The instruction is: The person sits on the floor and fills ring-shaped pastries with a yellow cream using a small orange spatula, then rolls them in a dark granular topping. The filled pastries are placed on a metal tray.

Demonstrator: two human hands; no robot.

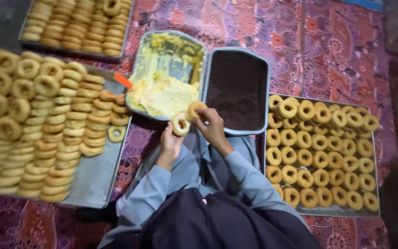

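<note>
My left hand (pixel 170 144) holds up a ring-shaped pastry half (pixel 180 124) with pale cream on its face. My right hand (pixel 213 127) holds a second ring half (pixel 195 109) just above and to the right of it, the two nearly touching. Both hands hover at the near edge of a metal tray of yellow cream (pixel 140 69). Right beside it stands a tray of dark brown crumbs (pixel 265 74). Grey-blue sleeves cover both my forearms.
A big tray (pixel 95 173) at left carries stacked and flat ring pastries, with an orange-handled knife (pixel 116 76) near its top. Another full tray (pixel 33 44) lies at the far left. At right a tray (pixel 335 211) holds rows of rings. A patterned red cloth lies underneath.
</note>
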